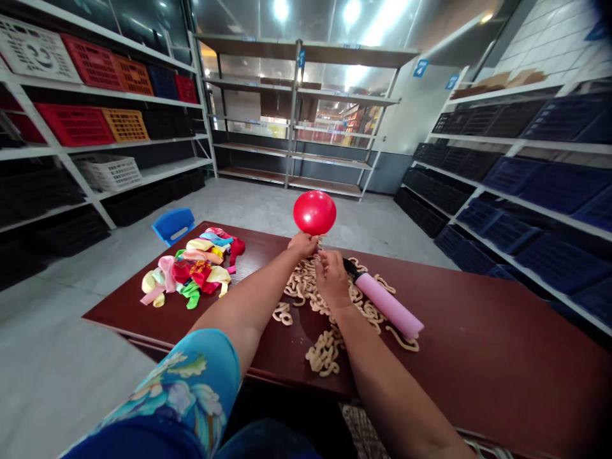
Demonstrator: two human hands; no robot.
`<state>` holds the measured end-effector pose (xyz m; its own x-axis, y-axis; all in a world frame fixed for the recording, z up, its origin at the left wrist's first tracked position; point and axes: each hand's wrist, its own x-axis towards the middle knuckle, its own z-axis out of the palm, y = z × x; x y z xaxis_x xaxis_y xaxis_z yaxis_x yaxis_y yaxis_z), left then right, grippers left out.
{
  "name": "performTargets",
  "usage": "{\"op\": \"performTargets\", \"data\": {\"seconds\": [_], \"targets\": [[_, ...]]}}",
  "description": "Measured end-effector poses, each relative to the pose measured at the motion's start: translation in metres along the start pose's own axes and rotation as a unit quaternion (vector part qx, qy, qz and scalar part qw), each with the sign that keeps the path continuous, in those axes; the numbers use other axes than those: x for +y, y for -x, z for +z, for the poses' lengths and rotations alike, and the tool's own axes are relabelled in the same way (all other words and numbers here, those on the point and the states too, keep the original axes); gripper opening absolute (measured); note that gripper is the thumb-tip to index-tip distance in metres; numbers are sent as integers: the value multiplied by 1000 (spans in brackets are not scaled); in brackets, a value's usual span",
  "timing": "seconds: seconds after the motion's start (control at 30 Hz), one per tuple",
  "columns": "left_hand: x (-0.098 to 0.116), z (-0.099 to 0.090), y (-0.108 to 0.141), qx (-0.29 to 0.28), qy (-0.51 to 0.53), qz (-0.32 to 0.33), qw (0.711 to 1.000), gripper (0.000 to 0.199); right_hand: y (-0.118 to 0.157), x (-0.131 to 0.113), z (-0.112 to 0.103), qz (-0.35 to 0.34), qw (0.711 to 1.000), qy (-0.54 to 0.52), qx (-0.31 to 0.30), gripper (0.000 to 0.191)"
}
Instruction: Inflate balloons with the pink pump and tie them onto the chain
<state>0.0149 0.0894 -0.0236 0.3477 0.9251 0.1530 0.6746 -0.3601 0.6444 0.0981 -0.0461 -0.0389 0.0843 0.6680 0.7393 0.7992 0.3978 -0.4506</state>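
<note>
An inflated red balloon stands up above the far side of the brown table. My left hand is closed around its lower end, at the neck. Close beside it, my right hand has its fingers bent together near the neck; what they pinch is too small to name. Beneath both hands lies a heap of beige rubber-band-like strips, with a smaller clump nearer to me. Right of my right hand rests a pink hand pump with a black end.
Several flat, many-coloured balloons are piled on the table's left part. A blue chair stands behind that corner. Shelves with red crates line the left, shelves with dark blue crates the right. A metal rack stands at the back.
</note>
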Motion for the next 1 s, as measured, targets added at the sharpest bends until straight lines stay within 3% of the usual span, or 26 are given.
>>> {"op": "performTargets", "data": {"seconds": [0.13, 0.3, 0.53, 0.63, 0.7, 0.77, 0.87, 1.0], "targets": [[-14, -3, 10, -20, -66, -50, 996, 46, 0, 0, 0, -14, 1000, -2, -16, 23], [-32, -26, 35, 28, -113, 3, 993, 42, 0, -1, 0, -20, 999, 3, -25, 21], [-79, -107, 67, 84, -257, -29, 962, 34, 0, -1, 0, -31, 999, 27, -31, 17], [-110, -148, 71, 84, -285, -106, 949, 32, -1, 0, 0, -39, 998, 27, -41, 17], [-133, -171, 70, 92, -260, -187, 943, 32, -1, 0, 0, -43, 998, 30, -45, 17], [-153, -188, 68, 106, -219, -225, 944, 33, -1, 1, 1, -45, 997, 35, -48, 16], [-175, -201, 64, 120, -186, -208, 953, 33, 0, 0, 1, -51, 997, 33, -55, 16], [-184, -194, 56, 117, -161, -181, 963, 23, 0, -2, 0, -52, 996, 30, -64, 16]]}}
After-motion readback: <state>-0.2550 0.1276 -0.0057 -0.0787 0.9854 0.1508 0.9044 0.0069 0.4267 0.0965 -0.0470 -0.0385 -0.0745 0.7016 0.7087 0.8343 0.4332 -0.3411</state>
